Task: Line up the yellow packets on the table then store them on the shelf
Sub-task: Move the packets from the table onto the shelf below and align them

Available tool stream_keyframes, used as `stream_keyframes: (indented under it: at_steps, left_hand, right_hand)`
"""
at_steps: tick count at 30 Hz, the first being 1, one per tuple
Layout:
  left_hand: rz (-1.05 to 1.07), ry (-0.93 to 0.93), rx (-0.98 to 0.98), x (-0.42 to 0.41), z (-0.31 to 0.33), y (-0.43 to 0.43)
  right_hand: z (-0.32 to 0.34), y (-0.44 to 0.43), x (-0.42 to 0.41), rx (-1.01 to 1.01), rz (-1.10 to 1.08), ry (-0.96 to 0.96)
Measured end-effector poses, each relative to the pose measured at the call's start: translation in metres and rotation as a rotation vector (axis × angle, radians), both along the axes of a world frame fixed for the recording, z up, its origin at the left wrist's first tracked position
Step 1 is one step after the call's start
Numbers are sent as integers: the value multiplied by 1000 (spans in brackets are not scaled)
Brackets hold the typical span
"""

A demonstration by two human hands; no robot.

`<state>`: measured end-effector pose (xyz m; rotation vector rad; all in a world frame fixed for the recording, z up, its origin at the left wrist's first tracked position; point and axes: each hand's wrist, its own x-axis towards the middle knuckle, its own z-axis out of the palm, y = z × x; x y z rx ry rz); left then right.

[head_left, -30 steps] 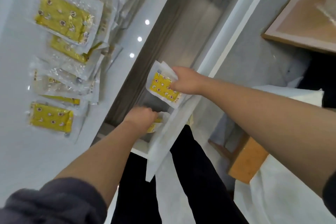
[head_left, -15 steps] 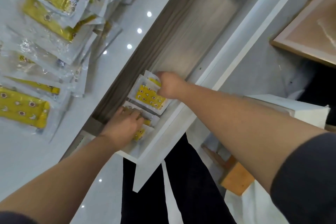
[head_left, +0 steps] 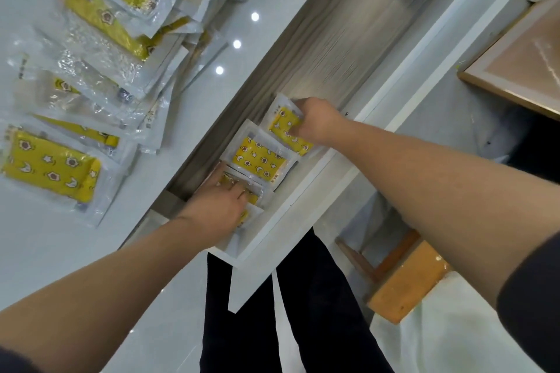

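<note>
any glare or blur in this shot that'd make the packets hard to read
Head view: three light spots glare off the glossy table; the clear wrappers of the packets on the table shine white and hide some print; the shelf's inner panel is streaked with blur; the middle packet on the shelf is readable.

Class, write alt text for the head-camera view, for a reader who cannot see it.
From above, the right hand grips a yellow packet inside a white shelf, while the left hand presses flat on a nearer packet; a third packet lies between them. More packets overlap on the white table at left.
</note>
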<state>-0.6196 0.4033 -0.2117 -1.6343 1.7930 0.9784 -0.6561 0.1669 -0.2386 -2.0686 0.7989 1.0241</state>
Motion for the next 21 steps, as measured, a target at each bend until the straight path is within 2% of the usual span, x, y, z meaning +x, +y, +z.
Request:
stream_keyframes:
  at_steps: [3, 6, 7, 10, 12, 13, 18, 21]
  left_hand:
    - [-17, -12, 27, 1, 5, 6]
    - [-10, 2, 105, -1, 9, 15]
    - [13, 14, 117, -1, 9, 19]
    - [120, 60, 84, -2, 9, 27]
    - [147, 90, 66, -3, 7, 30]
    - [149, 104, 62, -3, 6, 30]
    - [211, 192, 47, -2, 0, 22]
    - [246, 147, 28, -6, -1, 17]
  right_hand:
    - [4, -2, 0, -132, -5, 11]
    - [13, 11, -8, -413, 154, -181]
    - [16, 20, -9, -434, 236, -257]
    - [16, 51, -16, -223, 660, -334]
    - [10, 63, -23, -55, 933, -195]
    - [7, 64, -25, -28, 1000, -128]
    - [11, 37, -23, -76, 1073, -31]
    - [17, 19, -21, -91, 1019, -42]
